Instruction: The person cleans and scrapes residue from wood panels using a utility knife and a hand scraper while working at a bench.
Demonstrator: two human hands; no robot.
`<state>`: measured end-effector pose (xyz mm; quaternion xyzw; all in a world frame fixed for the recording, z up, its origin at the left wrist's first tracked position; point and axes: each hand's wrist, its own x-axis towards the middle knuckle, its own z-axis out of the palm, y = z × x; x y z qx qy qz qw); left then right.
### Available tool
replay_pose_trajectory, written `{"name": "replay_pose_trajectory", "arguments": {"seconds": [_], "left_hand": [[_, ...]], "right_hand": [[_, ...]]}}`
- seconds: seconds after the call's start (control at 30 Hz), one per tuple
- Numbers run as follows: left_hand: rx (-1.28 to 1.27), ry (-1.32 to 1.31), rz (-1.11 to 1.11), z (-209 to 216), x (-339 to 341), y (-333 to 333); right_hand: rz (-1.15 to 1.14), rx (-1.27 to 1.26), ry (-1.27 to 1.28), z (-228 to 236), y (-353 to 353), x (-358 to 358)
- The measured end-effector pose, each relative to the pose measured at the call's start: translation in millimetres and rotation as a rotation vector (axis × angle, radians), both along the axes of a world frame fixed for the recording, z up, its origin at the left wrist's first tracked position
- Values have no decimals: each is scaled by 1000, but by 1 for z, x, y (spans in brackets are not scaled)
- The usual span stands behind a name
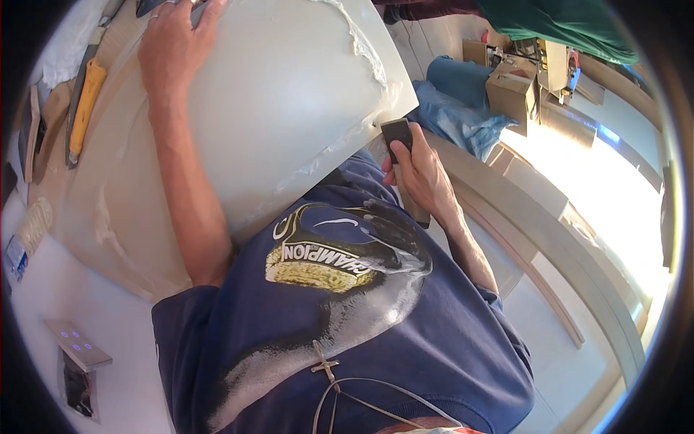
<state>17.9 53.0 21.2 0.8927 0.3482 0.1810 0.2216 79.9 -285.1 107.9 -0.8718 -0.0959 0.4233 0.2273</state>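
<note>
A large pale panel (275, 87) lies in front of me, its corner pointing right. Whitish, ragged paste (365, 50) runs along its right and near edges. My right hand (426, 170) is closed around a long beige tool with a dark, flat end (396, 135), held beside the panel's corner. My left arm reaches across the panel, and my left hand (177, 50) is at the far left, its fingertips cut off by the picture's upper edge. Something dark (147, 6) shows by those fingers; its kind is hidden.
Left of the panel lies a yellow-orange handled tool (87, 101). A brush-like thing (35, 224) is lower left. On the right are blue plastic sheeting (463, 116), a cardboard box (513, 90) and a curved-looking long board (549, 195). A person in green (564, 25) stands at the far right.
</note>
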Motion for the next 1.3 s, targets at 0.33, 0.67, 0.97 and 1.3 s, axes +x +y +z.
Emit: {"name": "replay_pose_trajectory", "arguments": {"seconds": [0.33,0.67,0.97,1.3], "left_hand": [[10,14,-26,-9,-1,4],[76,18,-5,-3,1,-4],[49,-57,-47,-13,-6,-4],[36,-110,-38,-9,-9,6]], "right_hand": [[62,-77,-21,-11,4,1],[247,-192,-138,-12,8,7],[415,-245,-192,-16,8,11],[396,-235,77,4,31,38]]}}
